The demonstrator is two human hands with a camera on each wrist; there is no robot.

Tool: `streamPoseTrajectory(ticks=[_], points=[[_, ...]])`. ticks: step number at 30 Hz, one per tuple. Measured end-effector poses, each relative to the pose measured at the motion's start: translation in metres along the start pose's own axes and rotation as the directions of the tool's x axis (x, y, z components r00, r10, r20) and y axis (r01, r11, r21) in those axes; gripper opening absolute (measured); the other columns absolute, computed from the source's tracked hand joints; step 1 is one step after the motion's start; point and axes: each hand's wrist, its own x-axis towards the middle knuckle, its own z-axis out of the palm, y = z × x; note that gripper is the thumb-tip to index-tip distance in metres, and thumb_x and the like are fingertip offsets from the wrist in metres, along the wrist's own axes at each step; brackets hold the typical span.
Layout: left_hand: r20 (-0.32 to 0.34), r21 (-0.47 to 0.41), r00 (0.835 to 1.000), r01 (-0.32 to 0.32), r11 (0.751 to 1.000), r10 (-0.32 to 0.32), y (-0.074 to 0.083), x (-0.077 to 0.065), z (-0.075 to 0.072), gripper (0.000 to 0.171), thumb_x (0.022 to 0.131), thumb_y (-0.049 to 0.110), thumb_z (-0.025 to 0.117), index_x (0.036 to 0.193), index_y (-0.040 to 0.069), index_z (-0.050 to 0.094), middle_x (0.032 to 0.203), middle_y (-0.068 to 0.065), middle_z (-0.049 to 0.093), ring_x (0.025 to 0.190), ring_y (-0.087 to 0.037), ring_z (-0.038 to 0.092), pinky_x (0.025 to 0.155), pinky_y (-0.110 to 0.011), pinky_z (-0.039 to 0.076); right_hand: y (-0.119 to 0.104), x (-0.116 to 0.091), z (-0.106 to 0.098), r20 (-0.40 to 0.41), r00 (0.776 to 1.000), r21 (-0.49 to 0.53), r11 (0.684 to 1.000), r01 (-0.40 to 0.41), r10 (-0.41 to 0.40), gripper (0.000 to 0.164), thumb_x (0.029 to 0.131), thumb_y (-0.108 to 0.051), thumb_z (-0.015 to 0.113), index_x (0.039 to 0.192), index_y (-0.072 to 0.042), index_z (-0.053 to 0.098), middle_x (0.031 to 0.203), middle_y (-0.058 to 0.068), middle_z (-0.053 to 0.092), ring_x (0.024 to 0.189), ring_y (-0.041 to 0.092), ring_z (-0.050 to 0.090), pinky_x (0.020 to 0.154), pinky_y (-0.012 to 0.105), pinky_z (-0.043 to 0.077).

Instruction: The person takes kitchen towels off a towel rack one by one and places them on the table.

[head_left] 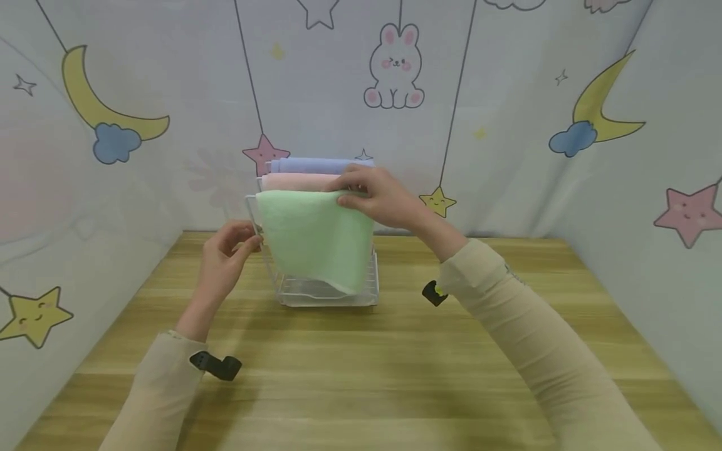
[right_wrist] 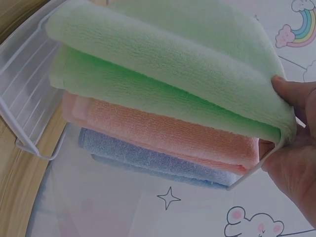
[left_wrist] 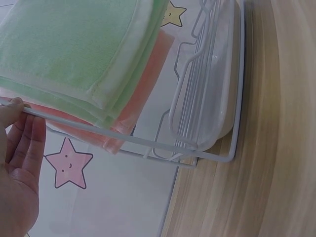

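Observation:
A light green towel [head_left: 316, 235] hangs folded over the front bar of a white wire rack [head_left: 376, 282]. Behind it hang a pink towel [head_left: 299, 182] and a blue towel [head_left: 321, 165], each over its own bar. My right hand [head_left: 389, 197] pinches the green towel's top edge near its right end, thumb in front and fingers behind. At the rack's left side, my left hand [head_left: 222, 257] holds the slanted side wire between thumb and fingers. In the right wrist view, the green towel's layers [right_wrist: 163, 64] spread apart at the bottom.
The rack stands on a wood-grain table [head_left: 350, 376], with a white tray [left_wrist: 227, 84] in its base. Just behind is a cartoon-printed fabric wall [head_left: 496, 188], with more fabric on both sides. Dark wrist devices [head_left: 217, 365] sit at both sleeves.

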Motion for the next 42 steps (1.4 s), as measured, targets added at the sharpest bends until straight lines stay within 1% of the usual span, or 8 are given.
streamPoseTrajectory(ticks=[7, 12, 16, 19, 23, 27, 32, 42], points=[[-0.013, -0.018, 1.000, -0.012, 1.000, 0.012, 0.002, 0.000, -0.001, 0.024, 0.095, 0.007, 0.065, 0.110, -0.011, 0.058, 0.093, 0.018, 0.066, 0.088, 0.001, 0.064, 0.080, -0.012, 0.061, -0.004, 0.003, -0.002, -0.013, 1.000, 0.025, 1.000, -0.013, 0.013, 0.025, 0.094, -0.009, 0.066, 0.119, -0.009, 0.071, 0.109, 0.006, 0.068, 0.094, 0.017, 0.053, 0.081, 0.025, 0.051], [-0.006, -0.007, 1.000, -0.012, 1.000, 0.012, 0.004, 0.000, -0.002, 0.023, 0.095, 0.004, 0.063, 0.110, -0.012, 0.057, 0.092, 0.017, 0.065, 0.087, 0.002, 0.064, 0.080, -0.012, 0.061, -0.007, 0.006, -0.008, 0.024, 0.999, 0.021, 0.999, -0.024, 0.023, 0.026, 0.095, -0.009, 0.065, 0.120, -0.009, 0.070, 0.116, 0.006, 0.069, 0.096, 0.017, 0.054, 0.082, 0.026, 0.051], [0.006, 0.012, 1.000, -0.019, 1.000, 0.019, 0.005, 0.000, -0.003, 0.020, 0.095, 0.001, 0.062, 0.109, -0.012, 0.058, 0.092, 0.018, 0.065, 0.085, 0.003, 0.064, 0.078, -0.011, 0.061, -0.013, 0.010, -0.015, 0.097, 0.995, -0.035, 0.999, -0.024, 0.027, 0.026, 0.096, -0.011, 0.064, 0.122, -0.010, 0.069, 0.121, 0.004, 0.070, 0.101, 0.016, 0.056, 0.087, 0.026, 0.052], [0.005, 0.025, 0.999, -0.034, 0.999, 0.034, 0.004, 0.001, -0.005, 0.017, 0.094, -0.002, 0.062, 0.108, -0.011, 0.059, 0.091, 0.020, 0.065, 0.083, 0.004, 0.064, 0.077, -0.011, 0.061, -0.021, 0.014, -0.023, 0.161, 0.986, -0.116, 0.993, -0.014, 0.033, 0.027, 0.096, -0.011, 0.065, 0.123, -0.012, 0.069, 0.119, 0.003, 0.070, 0.102, 0.016, 0.058, 0.091, 0.028, 0.053], [0.018, 0.027, 0.999, -0.039, 0.999, 0.038, 0.004, 0.003, -0.006, 0.017, 0.094, -0.001, 0.062, 0.108, -0.010, 0.060, 0.092, 0.019, 0.065, 0.084, 0.003, 0.064, 0.077, -0.013, 0.062, -0.031, 0.019, -0.032, 0.235, 0.971, -0.215, 0.976, 0.006, 0.046, 0.028, 0.095, -0.010, 0.066, 0.123, -0.011, 0.069, 0.110, 0.005, 0.068, 0.096, 0.017, 0.056, 0.087, 0.029, 0.053], [0.030, 0.014, 0.999, -0.029, 0.999, 0.028, 0.004, 0.001, -0.006, 0.019, 0.095, 0.001, 0.063, 0.109, -0.011, 0.059, 0.093, 0.017, 0.066, 0.086, 0.000, 0.064, 0.078, -0.015, 0.062, -0.035, 0.021, -0.033, 0.287, 0.956, -0.270, 0.963, 0.017, 0.064, 0.030, 0.095, -0.011, 0.066, 0.126, -0.010, 0.067, 0.101, 0.006, 0.065, 0.090, 0.018, 0.051, 0.080, 0.027, 0.050], [0.025, -0.002, 0.999, -0.025, 1.000, 0.025, 0.003, 0.000, -0.006, 0.024, 0.094, 0.006, 0.065, 0.109, -0.012, 0.060, 0.093, 0.015, 0.067, 0.086, -0.001, 0.065, 0.079, -0.016, 0.062, -0.038, 0.022, -0.031, 0.297, 0.952, -0.291, 0.957, 0.013, 0.078, 0.031, 0.096, -0.010, 0.064, 0.127, -0.010, 0.066, 0.103, 0.006, 0.064, 0.091, 0.018, 0.052, 0.080, 0.027, 0.051], [0.027, -0.005, 1.000, -0.009, 1.000, 0.009, 0.003, -0.001, -0.005, 0.025, 0.094, 0.007, 0.065, 0.109, -0.013, 0.059, 0.093, 0.016, 0.067, 0.086, 0.000, 0.064, 0.079, -0.016, 0.062, -0.042, 0.026, -0.035, 0.310, 0.950, -0.323, 0.944, 0.063, 0.043, 0.028, 0.093, -0.005, 0.066, 0.121, -0.006, 0.070, 0.117, 0.010, 0.071, 0.108, 0.022, 0.065, 0.096, 0.032, 0.058]])
